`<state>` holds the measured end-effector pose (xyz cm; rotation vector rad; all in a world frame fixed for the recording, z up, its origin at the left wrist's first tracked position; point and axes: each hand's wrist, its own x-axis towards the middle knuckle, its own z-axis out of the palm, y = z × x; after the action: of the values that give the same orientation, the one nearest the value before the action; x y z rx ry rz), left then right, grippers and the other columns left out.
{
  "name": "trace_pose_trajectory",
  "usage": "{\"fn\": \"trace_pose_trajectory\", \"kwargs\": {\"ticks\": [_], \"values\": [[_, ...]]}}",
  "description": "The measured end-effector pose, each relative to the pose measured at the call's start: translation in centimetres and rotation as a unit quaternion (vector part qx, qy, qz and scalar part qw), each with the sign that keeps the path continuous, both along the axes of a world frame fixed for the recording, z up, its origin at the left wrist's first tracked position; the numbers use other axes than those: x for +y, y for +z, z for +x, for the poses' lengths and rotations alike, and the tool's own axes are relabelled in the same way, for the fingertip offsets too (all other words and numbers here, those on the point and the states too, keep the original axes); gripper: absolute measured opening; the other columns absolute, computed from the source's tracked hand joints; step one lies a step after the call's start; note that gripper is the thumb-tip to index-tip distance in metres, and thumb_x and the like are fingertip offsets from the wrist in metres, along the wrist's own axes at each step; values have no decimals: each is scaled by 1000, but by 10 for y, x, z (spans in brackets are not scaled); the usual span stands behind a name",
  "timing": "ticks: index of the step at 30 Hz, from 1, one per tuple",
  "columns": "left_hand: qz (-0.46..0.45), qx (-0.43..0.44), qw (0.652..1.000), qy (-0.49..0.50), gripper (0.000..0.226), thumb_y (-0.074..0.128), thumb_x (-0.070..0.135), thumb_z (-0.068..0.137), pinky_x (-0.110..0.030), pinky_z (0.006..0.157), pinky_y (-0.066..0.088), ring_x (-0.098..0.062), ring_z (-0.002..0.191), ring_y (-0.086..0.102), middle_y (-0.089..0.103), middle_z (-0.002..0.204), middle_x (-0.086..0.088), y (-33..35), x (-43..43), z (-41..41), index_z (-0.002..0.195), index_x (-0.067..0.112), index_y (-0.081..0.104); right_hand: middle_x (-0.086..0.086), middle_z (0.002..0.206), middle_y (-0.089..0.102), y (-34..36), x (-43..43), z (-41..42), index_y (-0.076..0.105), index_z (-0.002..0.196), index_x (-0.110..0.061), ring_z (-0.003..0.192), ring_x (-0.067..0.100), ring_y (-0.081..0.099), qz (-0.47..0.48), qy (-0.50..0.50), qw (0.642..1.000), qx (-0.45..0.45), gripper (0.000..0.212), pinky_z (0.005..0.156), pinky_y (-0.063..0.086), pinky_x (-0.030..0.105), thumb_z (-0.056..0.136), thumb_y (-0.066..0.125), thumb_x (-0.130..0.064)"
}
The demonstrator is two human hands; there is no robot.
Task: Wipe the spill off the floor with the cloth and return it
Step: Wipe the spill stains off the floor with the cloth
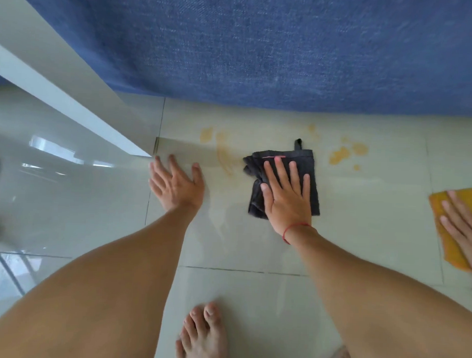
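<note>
A dark grey cloth (pixel 309 165) with a hanging loop lies crumpled on the pale tiled floor. My right hand (pixel 286 192) presses flat on it, fingers spread. Orange spill marks stain the tiles: a smeared streak (pixel 223 154) left of the cloth and blotches (pixel 345 153) to its right. My left hand (pixel 176 183) rests flat on the bare floor to the left, fingers apart, holding nothing.
A blue fabric surface (pixel 261 45) borders the floor at the back. A white glossy furniture edge (pixel 71 100) runs diagonally on the left. Another person's hand (pixel 463 227) presses an orange cloth (pixel 442 213) at the right edge. My bare foot (pixel 202 335) stands near the bottom.
</note>
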<state>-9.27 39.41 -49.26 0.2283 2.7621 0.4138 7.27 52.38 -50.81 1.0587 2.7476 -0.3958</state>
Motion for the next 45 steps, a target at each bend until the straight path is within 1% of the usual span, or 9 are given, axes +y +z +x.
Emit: {"fn": "trace_pose_trajectory", "kwargs": {"ticks": [5, 11, 18, 24, 28, 31, 34, 41, 45], "values": [[-40, -33, 996, 76, 78, 28, 61, 93, -51, 116, -12, -22, 149, -17, -17, 161, -7, -13, -13, -11, 155, 23, -1, -9, 161, -5, -2, 31, -18, 3, 151, -38, 149, 22, -6, -8, -86, 996, -15, 54, 118, -5, 53, 100, 16, -47], [-29, -17, 995, 93, 83, 24, 62, 93, -51, 116, -13, -20, 149, -18, -19, 161, -6, -22, -12, -10, 154, 16, -8, 4, 162, -6, -7, 20, -82, 5, 151, -36, 147, 36, -9, 32, -126, 992, 1, 57, 113, -5, 64, 97, 17, -53], [-25, -43, 995, 91, 86, 25, 63, 93, -51, 115, -13, -21, 149, -18, -20, 161, -6, -15, -11, -12, 153, 14, -12, 2, 162, -4, -4, -30, -117, 7, 151, -36, 147, 36, -7, 9, 6, 1000, 13, 57, 113, -8, 63, 98, 21, -51], [-27, -87, 993, 79, 87, 25, 64, 93, -51, 115, -15, -20, 147, -22, -24, 160, -4, -7, -14, -16, 153, 16, -15, -10, 161, 9, 1, -21, -51, 19, 149, -38, 149, 23, 4, -10, 74, 997, 34, 53, 119, -2, 49, 96, 18, -42], [-28, -92, 992, 78, 87, 26, 63, 93, -52, 115, -14, -21, 147, -22, -25, 159, -4, -7, -15, -17, 152, 16, -16, -9, 161, 7, -1, 4, -33, 15, 150, -37, 149, 21, 4, 9, 6, 1000, 16, 54, 120, 1, 50, 97, 18, -43], [-34, -82, 993, 74, 86, 24, 63, 93, -52, 115, -14, -21, 147, -22, -25, 159, -5, -11, -14, -16, 152, 15, -16, 1, 162, 3, -6, 8, -62, 11, 151, -35, 148, 28, 1, 26, -103, 994, 21, 57, 116, -4, 57, 97, 26, -46], [-41, -84, 993, 72, 86, 23, 64, 93, -52, 114, -14, -21, 147, -23, -26, 159, -5, -12, -13, -17, 152, 15, -17, 9, 161, -1, -8, 1, -97, 12, 150, -36, 147, 36, -3, 31, -144, 989, 22, 61, 111, -7, 63, 94, 25, -55], [-47, -110, 991, 63, 84, 22, 62, 94, -52, 114, -16, -21, 146, -26, -29, 158, -4, -9, -14, -20, 151, 16, -19, -9, 161, -2, -1, -17, -156, 10, 150, -40, 145, 41, -9, 11, 37, 999, 29, 55, 110, -7, 68, 97, 22, -50], [-54, -130, 988, 62, 81, 21, 59, 95, -52, 114, -16, -20, 146, -26, -30, 158, -3, -4, -15, -23, 151, 18, -20, -17, 160, 3, 1, -25, -150, 13, 150, -40, 145, 41, -8, 2, 103, 994, 31, 53, 110, -8, 68, 98, 23, -48]]}}
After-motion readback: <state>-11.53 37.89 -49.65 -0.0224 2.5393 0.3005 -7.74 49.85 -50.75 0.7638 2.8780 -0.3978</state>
